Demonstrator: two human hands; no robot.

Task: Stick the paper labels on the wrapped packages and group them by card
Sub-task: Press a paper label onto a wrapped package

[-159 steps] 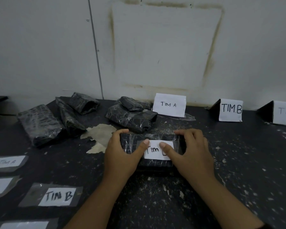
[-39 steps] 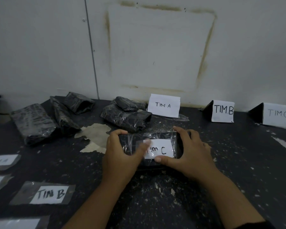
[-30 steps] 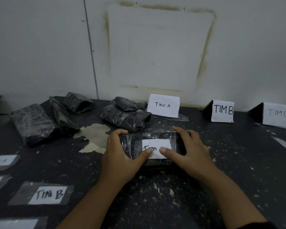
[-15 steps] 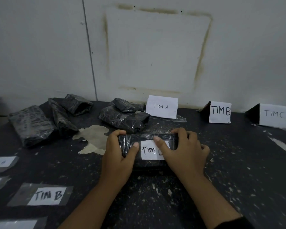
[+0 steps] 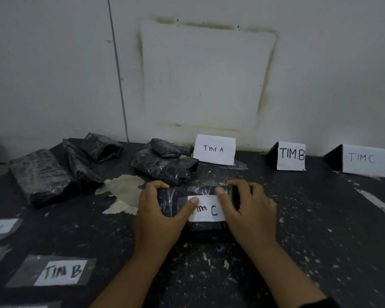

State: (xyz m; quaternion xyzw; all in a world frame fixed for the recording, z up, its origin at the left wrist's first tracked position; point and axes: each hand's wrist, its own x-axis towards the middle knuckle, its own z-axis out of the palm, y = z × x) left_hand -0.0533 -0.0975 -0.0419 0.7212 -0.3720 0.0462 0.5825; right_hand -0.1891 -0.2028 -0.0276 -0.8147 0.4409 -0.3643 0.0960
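Note:
A black wrapped package [image 5: 171, 201] lies on the dark table in front of me with a white paper label reading "TIM C" [image 5: 208, 208] taped on its top. My left hand [image 5: 158, 216] grips the package's left end, thumb pressing the label's left edge. My right hand [image 5: 247, 210] holds the right end, thumb on the tape above the label. Three standing cards line the back: "TIM A" [image 5: 213, 149], "TIM B" [image 5: 291, 156], "TIM C" [image 5: 363, 160].
Several unlabelled black packages lie at the back left [image 5: 40, 174] and near the TIM A card [image 5: 165, 165]. Taped labels lie at the left edge, one reading "TIM B" [image 5: 61, 272]. A bare worn patch [image 5: 122, 185] marks the table. The wall stands close behind.
My thumbs have slid over the label and its tape; the right thumb moved up to the tape above the label. The package stays in place.

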